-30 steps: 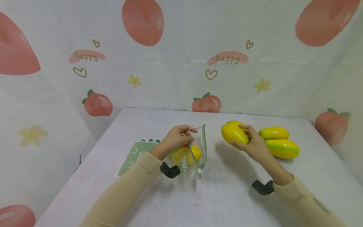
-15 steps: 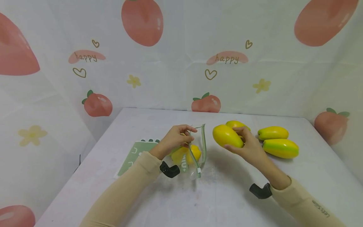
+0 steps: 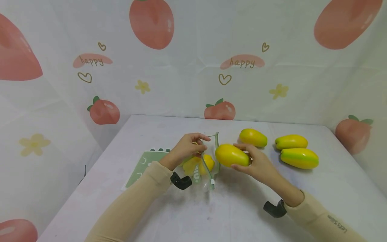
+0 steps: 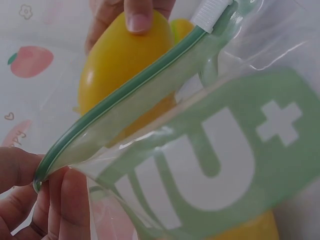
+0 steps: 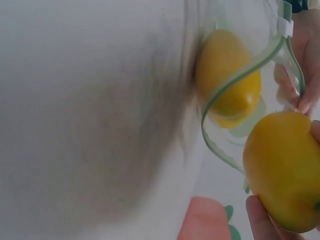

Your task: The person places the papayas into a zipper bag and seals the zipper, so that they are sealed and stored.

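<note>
My left hand (image 3: 188,149) pinches the green-edged rim of a clear zipper bag (image 4: 220,165), which stands with its mouth gaping toward the right. Inside the bag lies yellow fruit (image 5: 226,75), partly covered by the green print. My right hand (image 3: 257,163) grips a smooth yellow papaya (image 3: 231,155) by its near end, fingers on top and thumb below. In the head view the papaya's far end overlaps the bag's mouth. From the left wrist, it shows right behind the green zip edge, close to the white slider (image 4: 212,16).
Three more yellow papayas lie on the table at the right: one alone (image 3: 253,137), and a pair side by side, the nearer one (image 3: 299,158) streaked green. A flat green and white printed sheet (image 3: 137,171) lies left of the bag. A fruit-printed cloth (image 3: 181,84) hangs behind.
My right hand has carried the papaya leftward and slightly down to the bag's mouth, uncovering the lone papaya behind it. The left hand stays in place on the rim.
</note>
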Available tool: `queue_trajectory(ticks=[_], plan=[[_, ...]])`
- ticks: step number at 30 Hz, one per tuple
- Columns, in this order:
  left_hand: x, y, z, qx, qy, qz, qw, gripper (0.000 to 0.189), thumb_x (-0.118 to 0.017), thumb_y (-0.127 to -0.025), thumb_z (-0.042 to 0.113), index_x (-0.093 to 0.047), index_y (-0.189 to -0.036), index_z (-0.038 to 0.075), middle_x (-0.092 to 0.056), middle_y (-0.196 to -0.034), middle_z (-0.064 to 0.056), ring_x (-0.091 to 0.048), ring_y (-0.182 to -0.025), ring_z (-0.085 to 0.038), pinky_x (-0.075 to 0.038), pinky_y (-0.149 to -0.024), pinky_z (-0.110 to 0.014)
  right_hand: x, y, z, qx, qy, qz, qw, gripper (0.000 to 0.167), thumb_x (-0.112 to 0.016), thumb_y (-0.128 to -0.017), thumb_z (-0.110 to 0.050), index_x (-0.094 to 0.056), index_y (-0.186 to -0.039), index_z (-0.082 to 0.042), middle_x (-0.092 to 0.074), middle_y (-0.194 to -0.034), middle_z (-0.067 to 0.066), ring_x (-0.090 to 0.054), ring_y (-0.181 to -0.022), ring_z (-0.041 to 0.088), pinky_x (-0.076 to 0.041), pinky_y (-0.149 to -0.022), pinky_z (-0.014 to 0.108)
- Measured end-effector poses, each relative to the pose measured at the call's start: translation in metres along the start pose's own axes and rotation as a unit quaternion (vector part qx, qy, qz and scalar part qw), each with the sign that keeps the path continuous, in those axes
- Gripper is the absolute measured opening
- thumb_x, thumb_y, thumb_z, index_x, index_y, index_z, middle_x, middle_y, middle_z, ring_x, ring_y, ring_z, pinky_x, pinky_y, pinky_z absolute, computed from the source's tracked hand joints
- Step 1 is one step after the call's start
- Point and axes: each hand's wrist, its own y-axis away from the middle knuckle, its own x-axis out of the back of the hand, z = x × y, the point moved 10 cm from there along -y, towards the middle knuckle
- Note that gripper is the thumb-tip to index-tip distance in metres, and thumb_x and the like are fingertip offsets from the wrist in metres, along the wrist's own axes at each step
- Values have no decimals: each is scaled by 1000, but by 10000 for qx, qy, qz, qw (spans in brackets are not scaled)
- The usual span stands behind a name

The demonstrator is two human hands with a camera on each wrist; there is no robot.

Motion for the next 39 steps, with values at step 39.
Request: queue_trajectory(ticks=[39], plan=[[0,0,2,-59,-215,14,9998,27,-63,-90,6,-66,-116,9,-53,-83,-5,-54,-69,-18,-59,-71,-32,-46,-4,-16,394,-746,-1308,9878,58,-75,-83,-10,-47,-134,-4,-53,-131,15,-61,-107,30,-56,-87,40]])
